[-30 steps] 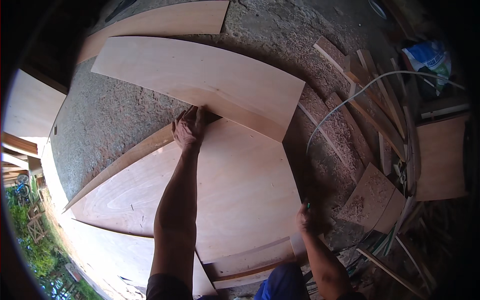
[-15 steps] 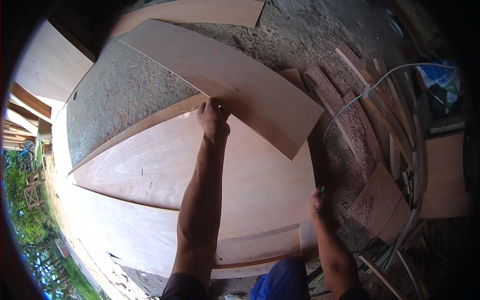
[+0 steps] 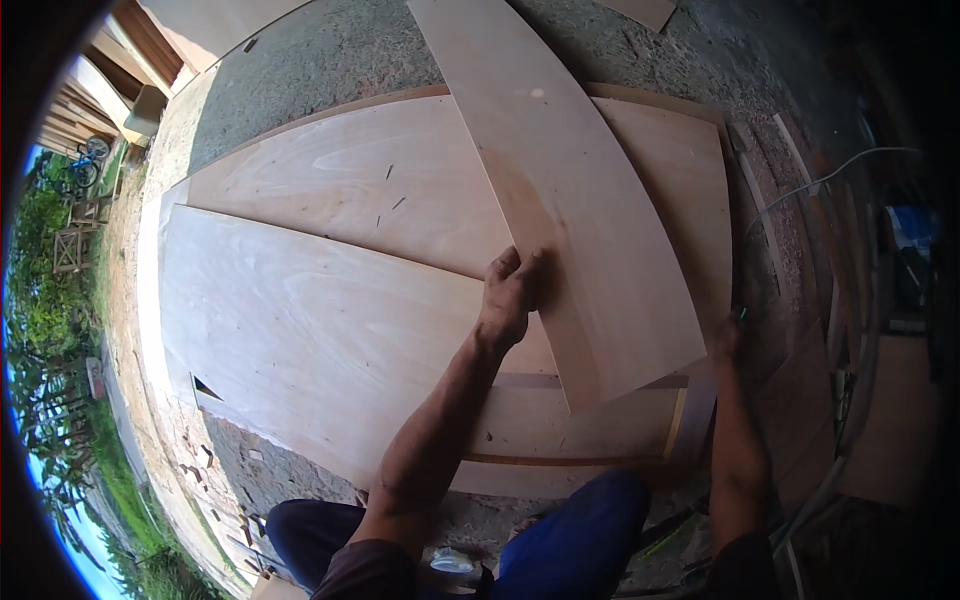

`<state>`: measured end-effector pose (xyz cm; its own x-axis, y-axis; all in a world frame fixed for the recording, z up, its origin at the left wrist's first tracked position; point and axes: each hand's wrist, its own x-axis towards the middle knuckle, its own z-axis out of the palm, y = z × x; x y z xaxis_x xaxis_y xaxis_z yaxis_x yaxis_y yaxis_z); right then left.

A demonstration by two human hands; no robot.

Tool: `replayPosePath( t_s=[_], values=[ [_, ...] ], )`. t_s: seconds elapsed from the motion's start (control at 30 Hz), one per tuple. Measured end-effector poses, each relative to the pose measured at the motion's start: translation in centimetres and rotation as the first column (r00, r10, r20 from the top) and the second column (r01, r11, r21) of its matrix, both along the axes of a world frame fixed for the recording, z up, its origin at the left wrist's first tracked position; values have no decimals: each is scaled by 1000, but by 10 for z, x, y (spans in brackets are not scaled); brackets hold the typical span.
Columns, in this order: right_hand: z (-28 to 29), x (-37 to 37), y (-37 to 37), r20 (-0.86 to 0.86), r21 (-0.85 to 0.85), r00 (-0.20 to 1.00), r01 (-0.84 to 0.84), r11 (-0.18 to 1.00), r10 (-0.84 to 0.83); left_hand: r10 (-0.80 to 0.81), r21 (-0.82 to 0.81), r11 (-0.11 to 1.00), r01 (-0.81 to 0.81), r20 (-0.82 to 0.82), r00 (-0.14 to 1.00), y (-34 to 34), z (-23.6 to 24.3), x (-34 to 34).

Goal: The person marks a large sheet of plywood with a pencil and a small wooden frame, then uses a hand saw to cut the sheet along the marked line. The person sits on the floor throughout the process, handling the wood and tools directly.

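My left hand [image 3: 513, 290] is closed on the long edge of a thin plywood panel [image 3: 590, 200], long, with one curved side. The panel lies slantwise above wider plywood sheets, its near corner pointing toward my knees. Beneath it is a large plywood sheet [image 3: 330, 170] with several dark slivers on it, and another pale sheet [image 3: 290, 300] overlaps it at the left. Off to the right, my right hand [image 3: 732, 340] is closed on a thin thing with a green tip, perhaps a pencil; most of it is hidden in the fist.
Wooden strips and shavings [image 3: 785, 230] lie along the right, with a pale cable [image 3: 830, 172] crossing them. A framed wooden edge [image 3: 580, 420] runs in front of my knees. Sunlit ground and a blue bicycle [image 3: 90, 160] are at the far left.
The curved plywood panel has swung round and come nearer, held by my left hand, which moved right and toward me. My right hand has moved right and a little farther away. The view has shifted.
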<state>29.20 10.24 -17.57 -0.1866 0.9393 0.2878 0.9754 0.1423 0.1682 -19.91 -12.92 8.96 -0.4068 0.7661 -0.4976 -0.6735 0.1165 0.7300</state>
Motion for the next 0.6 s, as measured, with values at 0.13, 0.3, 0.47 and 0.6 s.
replayPosePath(
  t_s=[0.13,0.3,0.47,0.6],
  values=[
    [27,-29,21,-106,16,994,-17,1000,19,186,69,982,-173,-298,936,-48,26,3],
    [53,-57,31,-244,17,963,-112,994,113,222,60,970,-235,-607,763,-183,83,6],
    [96,-117,-5,-328,250,867,-302,920,374,351,64,901,-430,-692,631,-296,100,14],
    [164,-209,-94,-390,256,741,-483,837,547,574,186,780,-597,-592,566,-344,75,12]
  ],
)
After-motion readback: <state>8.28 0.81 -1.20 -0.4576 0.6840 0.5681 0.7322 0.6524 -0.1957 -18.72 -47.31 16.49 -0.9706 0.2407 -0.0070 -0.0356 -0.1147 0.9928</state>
